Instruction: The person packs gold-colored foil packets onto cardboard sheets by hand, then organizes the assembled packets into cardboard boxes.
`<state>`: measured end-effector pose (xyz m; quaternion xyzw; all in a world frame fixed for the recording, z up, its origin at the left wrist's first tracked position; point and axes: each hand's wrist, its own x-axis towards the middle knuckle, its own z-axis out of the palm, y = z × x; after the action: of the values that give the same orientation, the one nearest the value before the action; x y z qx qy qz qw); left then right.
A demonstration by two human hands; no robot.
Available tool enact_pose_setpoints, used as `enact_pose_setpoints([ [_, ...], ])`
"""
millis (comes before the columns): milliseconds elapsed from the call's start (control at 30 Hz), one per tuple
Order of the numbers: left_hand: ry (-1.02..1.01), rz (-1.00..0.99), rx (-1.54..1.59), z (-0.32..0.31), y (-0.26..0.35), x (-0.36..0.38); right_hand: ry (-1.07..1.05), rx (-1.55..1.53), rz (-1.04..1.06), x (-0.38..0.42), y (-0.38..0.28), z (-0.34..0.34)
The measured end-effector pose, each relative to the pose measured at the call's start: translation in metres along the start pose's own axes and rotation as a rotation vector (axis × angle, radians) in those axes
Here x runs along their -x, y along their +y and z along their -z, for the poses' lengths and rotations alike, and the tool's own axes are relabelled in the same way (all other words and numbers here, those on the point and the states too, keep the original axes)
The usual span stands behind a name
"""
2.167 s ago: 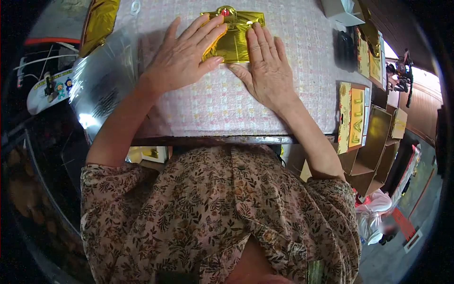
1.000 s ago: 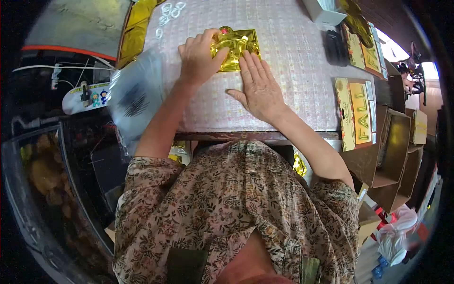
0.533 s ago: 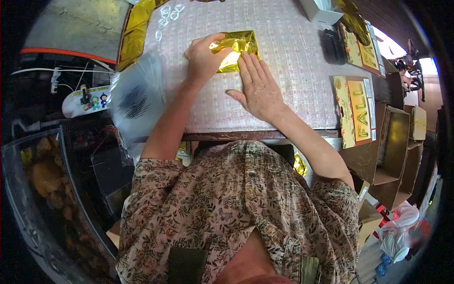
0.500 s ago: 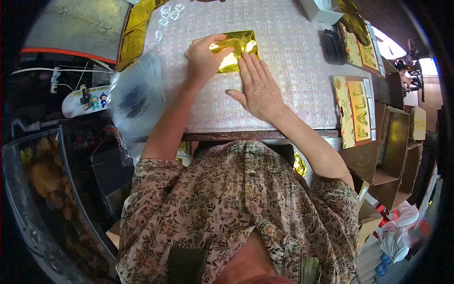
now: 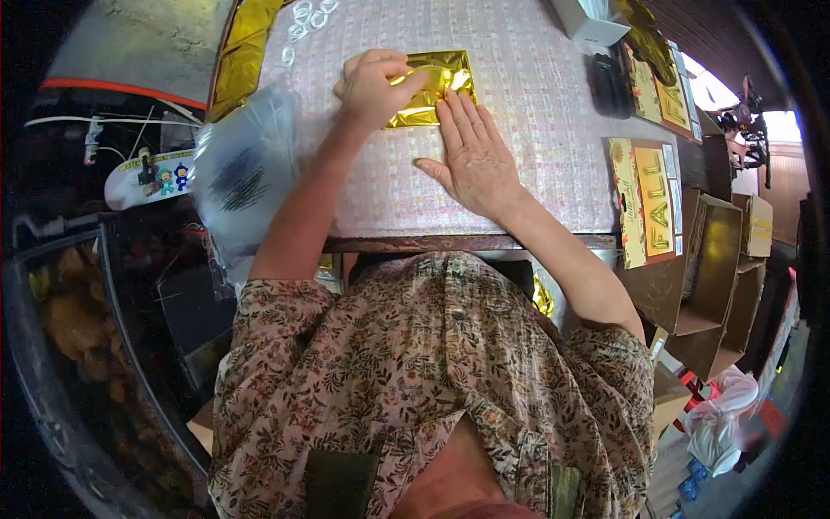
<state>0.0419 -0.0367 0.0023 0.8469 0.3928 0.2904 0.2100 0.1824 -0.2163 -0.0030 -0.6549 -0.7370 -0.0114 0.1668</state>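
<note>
A folded, shiny gold foil piece [image 5: 447, 62] lies flat on the table's patterned cover [image 5: 536, 156]. My left hand [image 5: 373, 88] is at its left side, fingers curled over the left edge and thumb reaching across the foil. The fingertips are partly hidden, but the hand appears closed on the foil. My right hand [image 5: 475, 163] lies flat with its fingers stretched out. Its fingertips press on the foil's lower right part, while the palm rests on the cover.
Clear plastic bags [image 5: 246, 164] lie at the table's left edge. White rings [image 5: 298, 30] and more gold foil [image 5: 245, 56] are at the far left. To the right are a black object [image 5: 612, 86], a white box [image 5: 596, 26] and a FALL package [image 5: 648, 203]. Cardboard boxes [image 5: 713, 259] stand beyond.
My left hand has curled its fingers more and shifted slightly at the foil's left edge. The foil's surface looks more creased. My right hand stays flat in nearly the same place.
</note>
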Motion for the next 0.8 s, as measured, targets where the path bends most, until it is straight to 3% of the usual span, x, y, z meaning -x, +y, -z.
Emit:
enact_pose_setpoints([
  [133,0.069,-0.016,-0.253,-0.002,-0.004,-0.001,-0.007,-0.001,0.0,0.0,0.0,0.001],
  [367,-0.023,0.111,-0.21,0.002,-0.009,-0.007,-0.025,0.06,0.001,-0.003,-0.002,0.008],
  [567,-0.004,0.091,-0.235,0.002,-0.009,-0.005,0.036,0.106,0.024,-0.028,-0.011,0.031],
  [667,-0.005,0.11,-0.245,0.004,-0.004,-0.007,0.073,-0.084,0.023,-0.044,-0.006,0.011],
  [800,-0.044,0.108,-0.205,0.006,-0.008,-0.006,0.075,-0.024,0.08,-0.045,0.0,-0.002],
])
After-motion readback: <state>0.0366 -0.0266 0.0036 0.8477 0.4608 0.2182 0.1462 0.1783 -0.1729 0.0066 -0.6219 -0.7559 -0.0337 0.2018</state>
